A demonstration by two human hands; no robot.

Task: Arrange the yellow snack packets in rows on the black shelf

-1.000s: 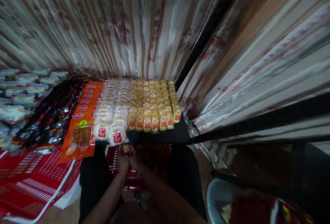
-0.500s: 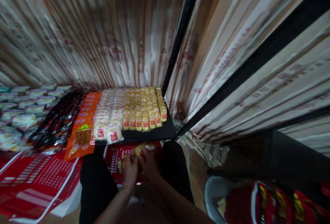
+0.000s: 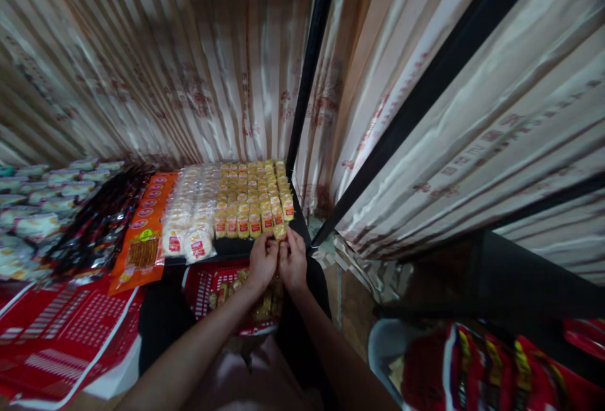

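Observation:
My left hand [image 3: 261,261] and my right hand [image 3: 293,262] are raised side by side at the front edge of a black shelf [image 3: 236,247]. Both pinch one small yellow snack packet [image 3: 280,231], held just in front of the rows of yellow snack packets [image 3: 253,196] that fill the shelf's right part. Below my wrists sits a red basket [image 3: 215,285] on my lap, with several more yellow packets lying in it.
White snack packets [image 3: 189,222], an orange packet row [image 3: 144,234], dark red-black packets [image 3: 99,225] and pale green-white packets [image 3: 33,203] lie further left. Striped curtains and black posts [image 3: 307,83] close the back and right. Red bags [image 3: 477,367] lie at lower right.
Both hands rose from the red basket up to the shelf's front edge, carrying a yellow packet to the right end of the front row. The camera view shifted slightly right.

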